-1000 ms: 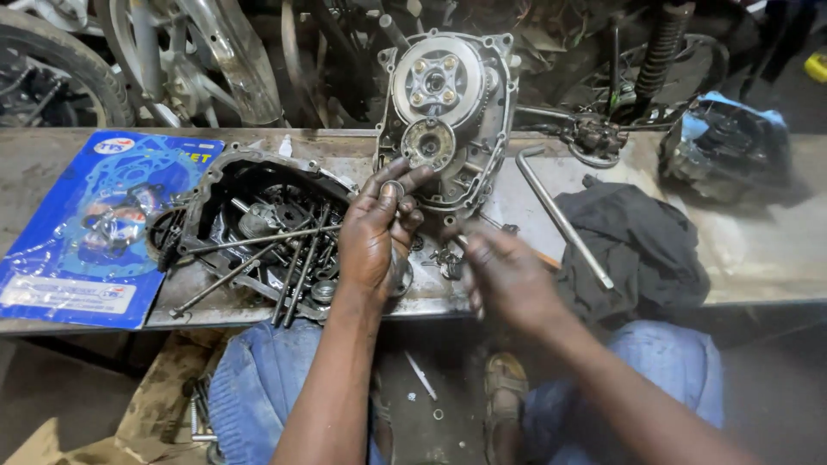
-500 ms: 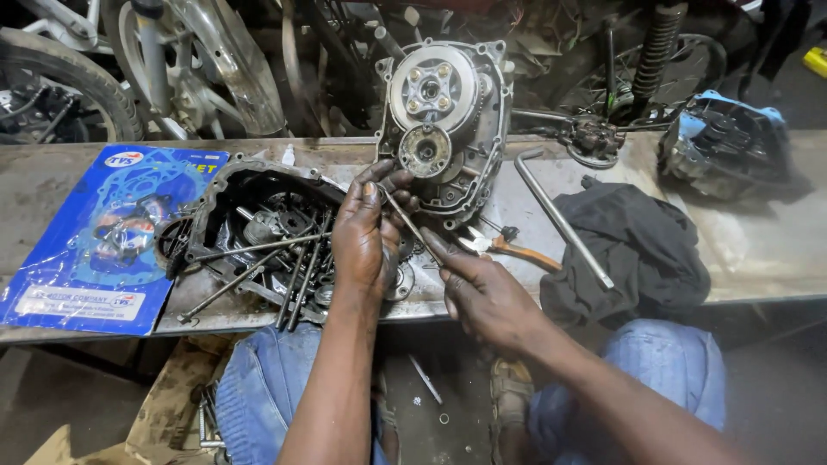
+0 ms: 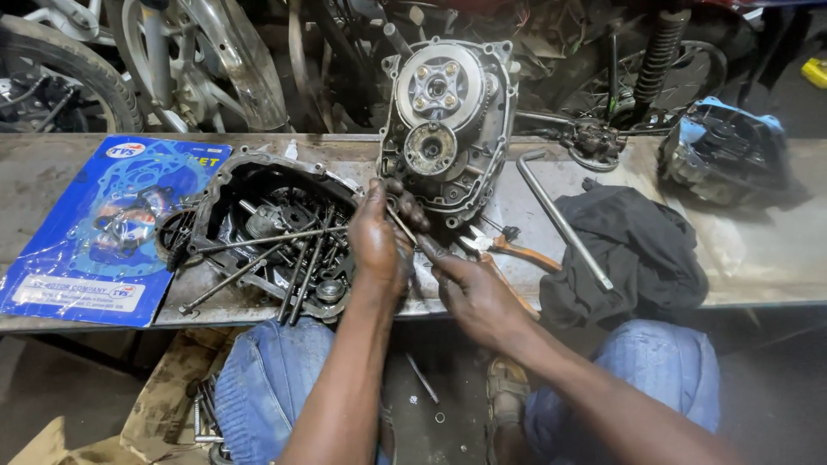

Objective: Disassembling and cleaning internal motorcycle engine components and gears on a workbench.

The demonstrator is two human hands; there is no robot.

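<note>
Along the steel worktop (image 3: 758, 258), a thin metal rod (image 3: 401, 226) is pinched between both hands at the foot of the upright engine case (image 3: 448, 120). Left hand (image 3: 379, 245) and right hand (image 3: 474, 288) both grip it. Beside them lie an open crankcase half (image 3: 276, 232), orange-handled pliers (image 3: 517, 252) and a black cloth (image 3: 637, 250).

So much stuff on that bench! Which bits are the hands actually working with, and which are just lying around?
In hand:
- left hand and right hand, gripping a thin metal rod
- upright grey engine casing with round clutch, right behind the hands

Lying about:
- open dark engine case half
- blue gasket packet
- black cloth
- long L-shaped steel wrench
- orange-handled pliers
</note>
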